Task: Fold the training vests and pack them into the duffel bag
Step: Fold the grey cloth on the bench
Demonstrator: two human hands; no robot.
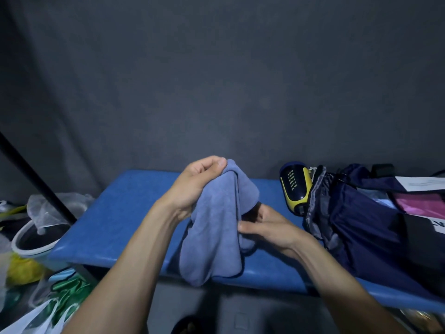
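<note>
Left hand (197,184) is raised above the blue tabletop (115,213), forearm angled up from lower left, fingers (214,165) curled and pinching the top edge of a blue-grey cloth (212,237). Cloth hangs bunched from that grip, lower end drooping past the tabletop's near edge. Right hand (267,227) sits lower and to the right, palm turned inward, thumb and fingers holding the cloth's right side near its middle; forearm comes in from lower right. Navy duffel bag (366,227) lies on the tabletop just right of the right hand, mouth toward the cloth. Black-and-yellow shin guard (295,186) rests against the bag's left end. Plastic bags (48,304) and a white bucket (31,239) sit at lower left.
</note>
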